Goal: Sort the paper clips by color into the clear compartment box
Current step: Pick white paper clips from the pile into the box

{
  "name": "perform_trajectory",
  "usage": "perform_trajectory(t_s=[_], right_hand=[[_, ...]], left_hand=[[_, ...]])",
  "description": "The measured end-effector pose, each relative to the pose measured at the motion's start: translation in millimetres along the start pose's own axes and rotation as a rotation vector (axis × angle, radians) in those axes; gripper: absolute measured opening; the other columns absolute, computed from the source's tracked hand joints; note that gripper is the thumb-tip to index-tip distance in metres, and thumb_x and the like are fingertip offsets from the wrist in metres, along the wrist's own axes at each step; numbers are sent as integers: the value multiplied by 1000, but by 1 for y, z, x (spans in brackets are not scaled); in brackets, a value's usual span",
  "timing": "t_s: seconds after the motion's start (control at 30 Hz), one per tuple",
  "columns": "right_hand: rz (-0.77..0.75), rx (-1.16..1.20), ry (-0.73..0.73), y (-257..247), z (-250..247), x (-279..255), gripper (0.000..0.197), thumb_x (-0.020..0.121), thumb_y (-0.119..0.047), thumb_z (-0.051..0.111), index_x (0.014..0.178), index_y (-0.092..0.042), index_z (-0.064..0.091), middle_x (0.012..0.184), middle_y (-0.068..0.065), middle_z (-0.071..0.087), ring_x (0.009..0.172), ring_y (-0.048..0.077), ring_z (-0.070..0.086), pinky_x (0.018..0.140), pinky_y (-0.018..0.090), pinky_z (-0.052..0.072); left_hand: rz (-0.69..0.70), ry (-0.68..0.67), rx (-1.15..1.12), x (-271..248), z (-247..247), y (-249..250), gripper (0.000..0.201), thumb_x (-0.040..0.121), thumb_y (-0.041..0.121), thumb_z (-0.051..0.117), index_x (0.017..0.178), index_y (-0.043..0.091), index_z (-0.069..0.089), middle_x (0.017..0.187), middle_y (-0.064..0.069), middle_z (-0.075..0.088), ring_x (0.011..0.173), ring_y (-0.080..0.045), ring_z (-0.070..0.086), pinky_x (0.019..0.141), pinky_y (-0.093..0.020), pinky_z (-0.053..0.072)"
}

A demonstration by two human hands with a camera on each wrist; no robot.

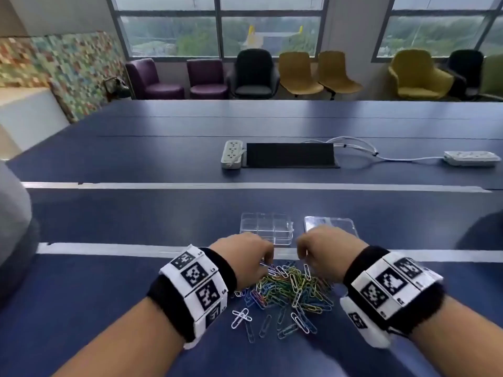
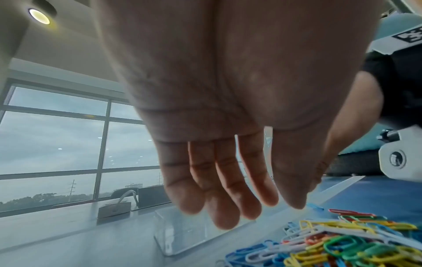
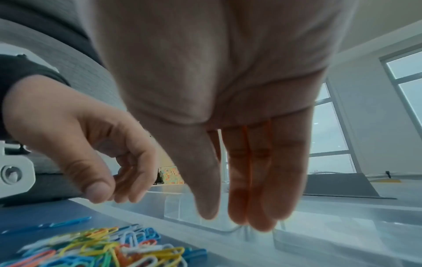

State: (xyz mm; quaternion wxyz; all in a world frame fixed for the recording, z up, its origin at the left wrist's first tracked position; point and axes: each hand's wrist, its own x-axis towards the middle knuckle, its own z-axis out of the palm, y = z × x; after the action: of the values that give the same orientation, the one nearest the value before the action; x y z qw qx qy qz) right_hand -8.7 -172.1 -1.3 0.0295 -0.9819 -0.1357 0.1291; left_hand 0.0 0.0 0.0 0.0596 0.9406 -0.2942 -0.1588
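Note:
A heap of mixed paper clips (image 1: 291,291) in blue, yellow, green, white and red lies on the blue table between my wrists. Just beyond it stands the clear compartment box (image 1: 266,227), and I see no clips in it. Its flat clear lid (image 1: 330,224) lies to the box's right. My left hand (image 1: 268,258) hovers at the heap's far left edge, fingers relaxed and holding nothing (image 2: 228,207). My right hand (image 1: 302,254) hangs over the heap's far right edge with straight fingers (image 3: 262,207), also holding nothing. In the left wrist view a single blue clip (image 2: 315,206) lies on the table by my thumb tip.
Further back on the table are a white power strip (image 1: 231,154), a black cable hatch (image 1: 290,155) and a second power strip (image 1: 472,158) with cords. White tape lines (image 1: 109,248) cross the table. Chairs (image 1: 253,74) line the window.

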Motion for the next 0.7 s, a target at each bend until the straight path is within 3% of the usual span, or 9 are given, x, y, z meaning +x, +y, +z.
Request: perform_trajectory(t_s=[0.1,0.17,0.23,0.33,0.5,0.6,0.7], right_hand=[[87,5,-84,5,2,1,25,80,-28,68,100,-13,70,103,8,69,95,26,65,87,38,55],[101,-10,-145,2,7,0,30,78,-29,71,103,-12,69,104,9,69,96,27,65,87,37,55],[82,12,-116,1,9,2,21,82,-16,65,102,-14,69,107,8,68,97,26,65,88,37,55],[54,67,-101,5,7,5,28,82,-3,54,100,-21,68,105,5,66,96,24,64,87,35,55],[-9,131,-88,10,1,7,33,83,-8,51,106,-26,65,91,-2,63,80,17,54,78,28,53],[-27,179,-80,7,-2,9,28,85,-14,50,103,-23,69,69,-16,47,75,13,45,65,22,41],[-25,223,-28,-2,-2,13,25,85,-19,49,95,-17,72,87,-3,68,81,16,57,76,23,49]], left_hand=[[10,13,13,10,1,4,21,89,30,56,107,23,62,113,0,60,105,-20,56,92,-39,50],[4,-15,26,14,4,6,23,88,30,58,109,23,64,113,-1,61,105,-20,57,92,-36,50],[-4,-45,48,18,4,6,24,86,27,61,109,21,66,112,-1,63,105,-20,58,90,-34,50],[-15,-56,48,19,3,4,17,86,20,61,100,19,70,107,-1,68,100,-20,62,88,-34,53],[-10,-69,-6,18,6,-3,16,85,16,55,90,17,70,97,0,69,84,-15,56,86,-33,54],[-4,-48,-49,18,5,-6,10,83,17,57,83,16,67,82,5,61,78,-10,52,75,-25,49],[-24,-20,-86,16,1,-10,14,80,19,63,69,22,55,66,13,49,72,-12,52,67,-25,47]])
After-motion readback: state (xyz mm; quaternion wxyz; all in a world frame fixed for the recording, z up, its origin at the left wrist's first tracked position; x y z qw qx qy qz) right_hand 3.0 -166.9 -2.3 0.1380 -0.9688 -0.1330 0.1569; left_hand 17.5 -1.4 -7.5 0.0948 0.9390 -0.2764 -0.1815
